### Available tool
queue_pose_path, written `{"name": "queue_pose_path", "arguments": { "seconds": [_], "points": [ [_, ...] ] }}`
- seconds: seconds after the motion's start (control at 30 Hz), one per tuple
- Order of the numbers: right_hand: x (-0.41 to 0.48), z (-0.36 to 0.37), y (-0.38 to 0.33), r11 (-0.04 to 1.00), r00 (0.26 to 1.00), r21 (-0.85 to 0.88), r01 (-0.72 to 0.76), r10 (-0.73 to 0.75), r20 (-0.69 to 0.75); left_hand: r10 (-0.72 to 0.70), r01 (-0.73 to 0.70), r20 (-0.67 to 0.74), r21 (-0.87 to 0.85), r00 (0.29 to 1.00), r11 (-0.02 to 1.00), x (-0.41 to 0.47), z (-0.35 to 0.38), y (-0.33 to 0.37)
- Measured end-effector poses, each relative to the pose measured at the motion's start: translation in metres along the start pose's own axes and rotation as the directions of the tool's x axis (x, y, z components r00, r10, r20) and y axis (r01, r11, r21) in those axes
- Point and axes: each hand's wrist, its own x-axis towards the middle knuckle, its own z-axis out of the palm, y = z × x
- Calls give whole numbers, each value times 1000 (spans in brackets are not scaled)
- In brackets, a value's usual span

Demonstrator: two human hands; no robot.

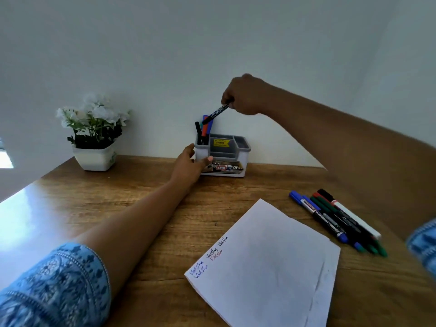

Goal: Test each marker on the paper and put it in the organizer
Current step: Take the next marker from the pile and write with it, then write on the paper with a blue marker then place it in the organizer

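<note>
A white and grey organizer (238,151) stands at the back of the wooden table against the wall. Several markers (204,131) stand upright in its left compartment. My right hand (243,96) is raised above the organizer, shut on a black marker (215,113) that slants down with its tip over that left compartment. My left hand (190,162) rests against the organizer's left front corner, fingers touching its wall. A white sheet of paper (266,260) lies in front, with short scribbles in blue, black and red near its left edge. Several more markers (337,219) lie to the paper's right.
A white pot with white flowers (94,135) stands at the back left of the table (118,199). The plain wall runs right behind the organizer. The table's left edge shows a bright glare. My blue patterned sleeves fill the lower corners.
</note>
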Motion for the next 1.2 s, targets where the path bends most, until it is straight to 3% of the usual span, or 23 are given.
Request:
{"name": "queue_pose_path", "arguments": {
  "seconds": [0.2,0.43,0.53,0.6,0.67,0.77,0.83,0.9,0.97,1.1,1.2],
  "points": [
    [31,1,-13,992,982,-88,93,-77,170,64,-64,1,59,998,996,-5,2,3],
    [41,53,-41,981,972,-166,104,-65,226,43,-42,-9,110,999,993,-7,2,6],
    [42,63,-36,992,982,-38,120,-113,150,44,-43,-5,129,999,991,-9,3,7],
    [40,64,-35,976,982,199,89,-120,147,46,-45,-2,139,999,989,-10,2,8],
    [35,64,-37,883,981,468,-1,-90,172,43,-44,12,150,999,988,-11,1,9],
    [30,63,-39,636,988,759,-142,45,147,36,-40,28,154,999,987,-12,0,9],
    [23,58,-34,471,984,870,-146,159,79,25,-30,33,160,999,987,-14,-1,10],
    [10,51,-26,385,966,913,-137,254,38,14,-21,42,163,999,986,-15,-2,11],
    [-15,47,-16,425,958,893,-145,286,19,8,-16,50,166,999,986,-18,-4,12],
    [-94,47,0,657,962,732,-178,273,-11,-20,7,72,176,997,984,-25,-8,13],
    [-153,52,12,774,951,570,-275,306,43,-59,42,75,207,995,977,-35,-11,15]
  ]
}}
